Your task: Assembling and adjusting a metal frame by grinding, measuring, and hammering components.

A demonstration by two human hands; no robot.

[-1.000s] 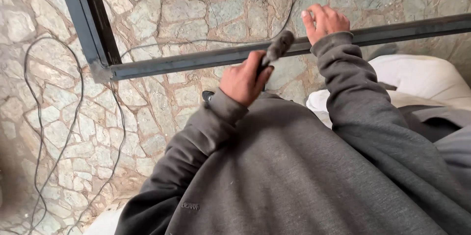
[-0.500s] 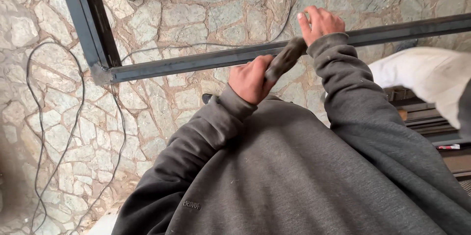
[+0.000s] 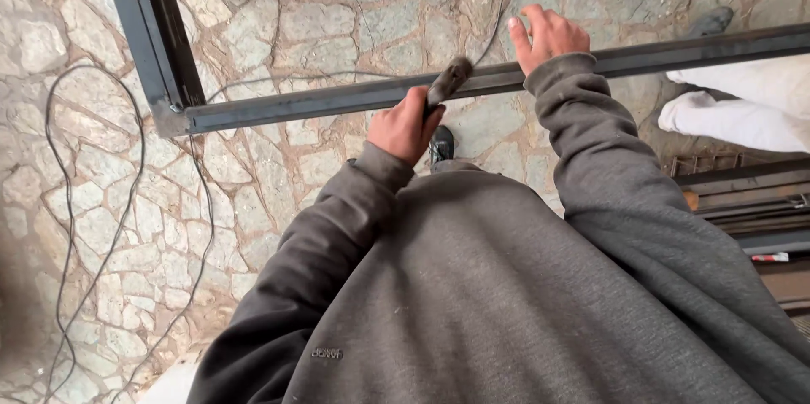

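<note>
A dark steel frame stands over the stone floor: a long horizontal bar (image 3: 321, 102) meets an upright bar (image 3: 139, 24) at a welded corner on the left. My left hand (image 3: 405, 124) is closed around the handle of a small grey brush (image 3: 449, 79), whose head rests against the horizontal bar. My right hand (image 3: 547, 33) lies flat on top of that bar further right, fingers spread over its edge. Both arms wear grey sweatshirt sleeves.
Thin black cables (image 3: 126, 210) loop across the stone paving on the left, and one runs up past the brush. White sacks (image 3: 742, 109) lie at the right, above stacked metal bars (image 3: 742, 193). My dark shoe (image 3: 440, 144) shows under the bar.
My left hand has moved the brush along the bar, now pointing up against it. The view has shifted slightly; my right hand stays on the bar.
</note>
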